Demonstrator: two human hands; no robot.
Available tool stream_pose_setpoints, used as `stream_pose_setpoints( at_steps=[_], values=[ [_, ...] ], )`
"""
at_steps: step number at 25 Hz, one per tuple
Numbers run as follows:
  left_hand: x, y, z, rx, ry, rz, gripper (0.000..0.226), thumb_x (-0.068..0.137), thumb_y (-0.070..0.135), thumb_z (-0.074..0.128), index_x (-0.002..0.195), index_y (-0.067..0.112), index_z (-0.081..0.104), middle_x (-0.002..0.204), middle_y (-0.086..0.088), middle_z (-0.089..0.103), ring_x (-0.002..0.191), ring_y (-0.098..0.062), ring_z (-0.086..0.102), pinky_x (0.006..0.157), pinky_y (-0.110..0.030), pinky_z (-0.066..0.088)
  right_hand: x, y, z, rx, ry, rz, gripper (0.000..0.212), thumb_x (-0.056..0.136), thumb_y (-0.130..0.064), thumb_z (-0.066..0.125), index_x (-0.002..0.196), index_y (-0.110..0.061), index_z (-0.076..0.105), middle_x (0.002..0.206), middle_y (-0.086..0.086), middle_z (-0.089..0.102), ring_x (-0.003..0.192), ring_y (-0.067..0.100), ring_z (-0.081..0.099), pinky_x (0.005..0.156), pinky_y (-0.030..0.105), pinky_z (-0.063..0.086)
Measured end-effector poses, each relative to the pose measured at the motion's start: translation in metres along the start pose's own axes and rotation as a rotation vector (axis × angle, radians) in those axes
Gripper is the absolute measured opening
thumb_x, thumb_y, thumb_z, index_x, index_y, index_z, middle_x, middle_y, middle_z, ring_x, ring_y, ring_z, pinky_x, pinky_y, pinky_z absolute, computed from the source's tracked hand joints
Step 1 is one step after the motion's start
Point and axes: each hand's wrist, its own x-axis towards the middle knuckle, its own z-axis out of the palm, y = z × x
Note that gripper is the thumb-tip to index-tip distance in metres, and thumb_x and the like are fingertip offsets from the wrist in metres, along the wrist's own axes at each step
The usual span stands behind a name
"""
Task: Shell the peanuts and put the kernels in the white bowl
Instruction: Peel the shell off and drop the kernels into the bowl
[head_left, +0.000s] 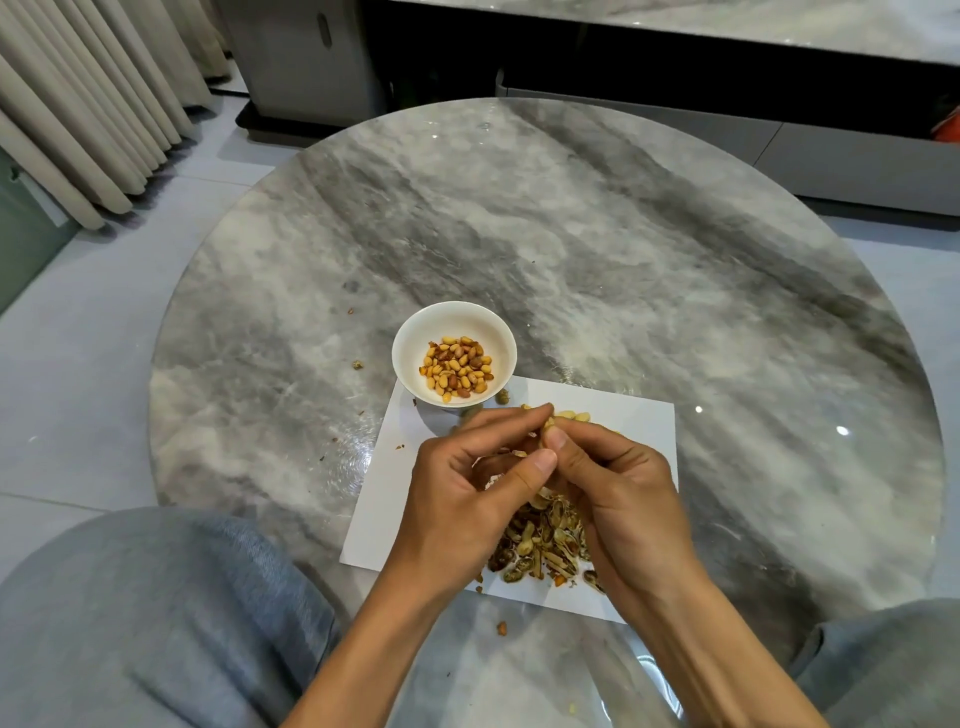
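Observation:
A white bowl (415, 343) holding several shelled kernels (458, 370) stands at the far left corner of a white paper sheet (379, 519). Just this side of the bowl, my left hand (467, 499) and my right hand (618, 488) meet above the paper, and their fingertips pinch one peanut (545, 425) between them. A pile of empty shells (540, 545) lies on the paper under my hands. A few unshelled peanuts (574, 414) show just beyond my right hand's fingers.
The paper lies on a round grey marble table (623, 249). Small shell crumbs (357, 365) are scattered left of the bowl and near the front edge (502, 627). My grey-clad knees sit below the table. A dark cabinet stands behind the table, and curtains hang at the far left.

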Motion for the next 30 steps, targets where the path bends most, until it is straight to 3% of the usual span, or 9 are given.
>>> stream_pose_setpoints(
  at_steps=[4, 7, 9, 12, 18, 21, 23, 26, 30],
  values=[
    [0.000, 0.000, 0.004, -0.030, 0.025, 0.007, 0.031, 0.086, 0.014, 0.072, 0.117, 0.014, 0.074, 0.118, -0.002, 0.069, 0.112, -0.019, 0.067, 0.095, -0.041, 0.056, -0.002, 0.000, 0.002, 0.031, -0.036, 0.039, 0.029, 0.088, -0.022, 0.063, 0.105, -0.002, 0.075, 0.106, 0.024, 0.073, 0.106, 0.041, 0.068, 0.093, 0.037, 0.057],
    [-0.003, 0.005, 0.013, -0.153, 0.082, -0.109, 0.038, 0.077, 0.028, 0.075, 0.114, 0.018, 0.074, 0.111, 0.001, 0.075, 0.107, -0.012, 0.069, 0.089, -0.028, 0.057, -0.001, 0.004, 0.002, -0.061, -0.019, -0.005, 0.023, 0.089, -0.023, 0.064, 0.100, -0.009, 0.078, 0.102, 0.023, 0.074, 0.105, 0.046, 0.066, 0.099, 0.051, 0.053],
    [-0.004, 0.006, 0.019, -0.203, 0.137, -0.185, 0.042, 0.070, 0.034, 0.074, 0.110, 0.019, 0.075, 0.103, 0.002, 0.077, 0.103, -0.011, 0.071, 0.083, -0.020, 0.055, -0.002, 0.003, 0.004, -0.108, 0.005, -0.053, 0.018, 0.088, -0.014, 0.065, 0.098, -0.009, 0.079, 0.098, 0.017, 0.076, 0.099, 0.036, 0.072, 0.090, 0.044, 0.057],
    [-0.003, 0.008, 0.025, -0.229, 0.150, -0.180, 0.032, 0.074, 0.029, 0.072, 0.101, 0.013, 0.077, 0.098, -0.003, 0.078, 0.100, -0.015, 0.073, 0.084, -0.021, 0.056, -0.004, 0.001, 0.006, -0.163, 0.020, -0.136, 0.018, 0.088, -0.005, 0.065, 0.099, -0.010, 0.079, 0.094, 0.008, 0.078, 0.095, 0.022, 0.075, 0.080, 0.025, 0.057],
    [0.002, 0.011, 0.026, -0.252, 0.150, -0.177, 0.018, 0.092, 0.014, 0.064, 0.104, 0.020, 0.076, 0.103, 0.002, 0.077, 0.102, -0.011, 0.071, 0.082, -0.018, 0.054, -0.001, 0.005, 0.009, -0.175, 0.076, -0.122, 0.021, 0.092, -0.008, 0.064, 0.109, -0.011, 0.077, 0.102, 0.002, 0.078, 0.100, 0.014, 0.073, 0.084, 0.022, 0.056],
    [0.002, 0.010, 0.013, 0.037, 0.106, -0.058, 0.033, 0.091, 0.004, 0.067, 0.114, 0.027, 0.073, 0.112, 0.008, 0.073, 0.104, -0.004, 0.069, 0.084, -0.017, 0.054, 0.005, -0.003, -0.002, -0.257, 0.024, -0.084, 0.018, 0.091, -0.014, 0.066, 0.100, -0.019, 0.080, 0.098, 0.007, 0.074, 0.089, 0.020, 0.069, 0.083, 0.030, 0.054],
    [0.002, 0.009, 0.005, 0.229, 0.085, 0.034, 0.037, 0.085, 0.001, 0.073, 0.110, 0.028, 0.075, 0.104, 0.010, 0.072, 0.092, -0.007, 0.071, 0.080, -0.020, 0.056, 0.006, -0.009, -0.009, -0.300, -0.016, -0.066, 0.015, 0.089, -0.011, 0.069, 0.094, -0.018, 0.081, 0.092, 0.008, 0.075, 0.080, 0.018, 0.067, 0.076, 0.027, 0.053],
    [0.004, 0.009, 0.000, 0.321, 0.067, 0.069, 0.038, 0.081, 0.003, 0.079, 0.106, 0.032, 0.076, 0.094, 0.010, 0.075, 0.083, -0.008, 0.073, 0.077, -0.025, 0.059, 0.005, -0.020, -0.014, -0.314, -0.036, -0.030, 0.016, 0.082, -0.005, 0.074, 0.084, -0.018, 0.082, 0.084, 0.007, 0.078, 0.072, 0.015, 0.071, 0.067, 0.022, 0.055],
    [0.003, 0.013, -0.001, 0.413, 0.000, 0.125, 0.038, 0.080, 0.005, 0.080, 0.108, 0.030, 0.077, 0.096, 0.012, 0.075, 0.085, -0.005, 0.072, 0.075, -0.022, 0.059, 0.005, -0.031, -0.019, -0.374, -0.089, 0.031, 0.005, 0.075, -0.009, 0.078, 0.078, -0.011, 0.081, 0.079, 0.014, 0.076, 0.069, 0.026, 0.071, 0.070, 0.030, 0.061]
  ],
)
